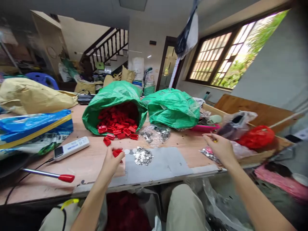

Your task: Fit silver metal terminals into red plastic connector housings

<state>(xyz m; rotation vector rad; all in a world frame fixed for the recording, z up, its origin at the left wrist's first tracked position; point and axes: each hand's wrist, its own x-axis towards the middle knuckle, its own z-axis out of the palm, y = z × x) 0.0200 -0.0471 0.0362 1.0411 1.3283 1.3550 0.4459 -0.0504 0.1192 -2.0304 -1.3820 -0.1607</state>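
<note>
My left hand is closed around a red plastic piece just left of the grey mat. On that mat lies a pile of small shiny metal pieces. Farther right, my right hand is raised over the table with its fingers drawn together. A tiny yellowish spot shows at those fingers, too small to name. Below that hand is a clear bag of metal parts. Many red plastic pieces spill from the mouth of an open green bag beyond my left hand.
A second green bag stands behind a clear bag of metal pieces. At left are a white device with a cable and a metal lever with a red handle. A wooden tray at right holds bags, one red.
</note>
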